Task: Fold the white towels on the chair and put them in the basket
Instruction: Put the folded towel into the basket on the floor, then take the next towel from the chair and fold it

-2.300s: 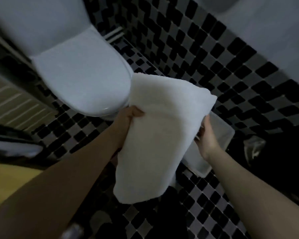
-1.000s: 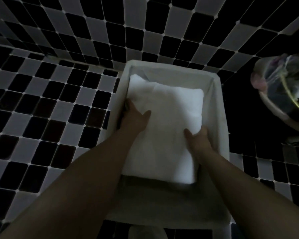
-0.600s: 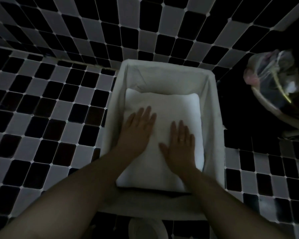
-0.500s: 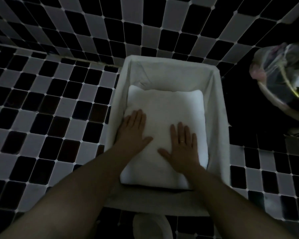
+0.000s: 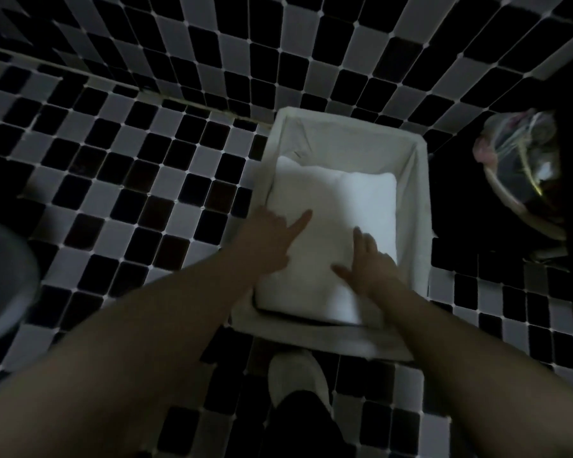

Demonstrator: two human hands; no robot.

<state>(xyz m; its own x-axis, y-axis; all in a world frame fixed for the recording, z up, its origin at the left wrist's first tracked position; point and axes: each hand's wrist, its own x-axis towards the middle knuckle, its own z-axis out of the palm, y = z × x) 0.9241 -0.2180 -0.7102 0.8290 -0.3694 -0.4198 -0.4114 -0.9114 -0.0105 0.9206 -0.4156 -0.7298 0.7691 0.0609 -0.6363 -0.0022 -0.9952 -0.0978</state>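
Inside cloth-lined rectangular basket (image 5: 417, 206), plush folded towel (image 5: 341, 226)

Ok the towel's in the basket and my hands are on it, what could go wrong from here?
The folded towel lies slightly askew in the basket; if the left hand or right hand drags while lifting off, the fold may loosen. The near edge sits right at the front rim and could ride up. A foot is close to the basket and might nudge it.
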